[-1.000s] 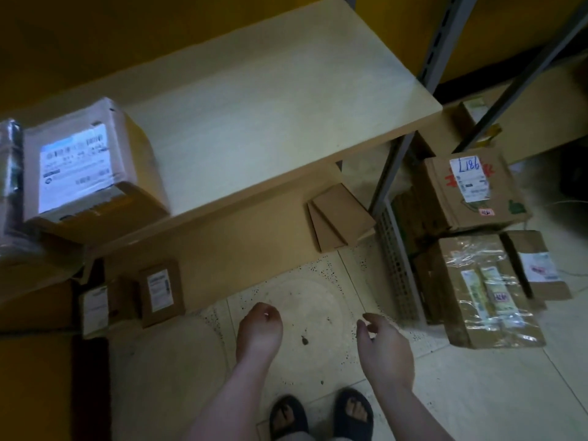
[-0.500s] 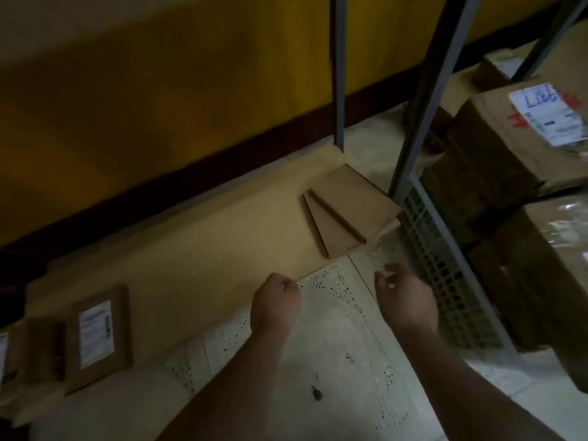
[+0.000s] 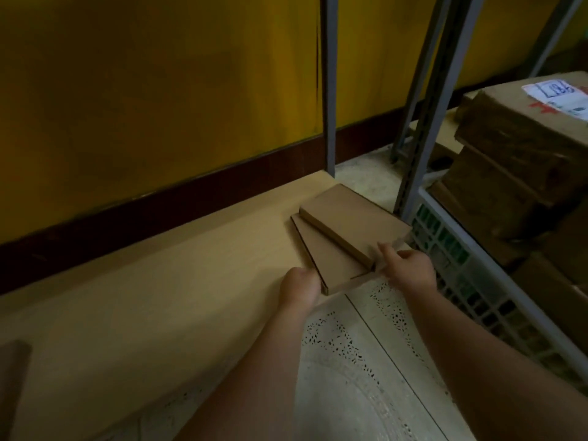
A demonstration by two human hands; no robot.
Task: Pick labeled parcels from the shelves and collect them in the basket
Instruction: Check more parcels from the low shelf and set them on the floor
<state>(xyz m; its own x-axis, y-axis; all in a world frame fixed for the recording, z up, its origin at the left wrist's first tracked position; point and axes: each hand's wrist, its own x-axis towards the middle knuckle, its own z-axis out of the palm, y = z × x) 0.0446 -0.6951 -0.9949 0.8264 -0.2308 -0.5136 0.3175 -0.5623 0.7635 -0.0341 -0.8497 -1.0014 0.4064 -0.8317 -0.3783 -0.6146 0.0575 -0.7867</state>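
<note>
Gripping flat parcels [image 3: 351,219] beside parcel-filled basket [image 3: 451,249]

Count, head view.
- Flat boxes: 2, upper [image 3: 353,224] and lower [image 3: 334,268].
- Hands: 2, left [image 3: 299,284] and right [image 3: 407,268].
- Basket [image 3: 451,249]: 1.
- Cartons at right: 3 told apart [image 3: 525,128] [image 3: 496,189] [image 3: 553,281]; dim beyond.
- Label [image 3: 560,97]: 1.
- Uprights: 4 [image 3: 329,90] [image 3: 401,135] [image 3: 413,186] [image 3: 553,33].
- Box at lower left edge [image 3: 12,386]: 1, partly seen.
</note>
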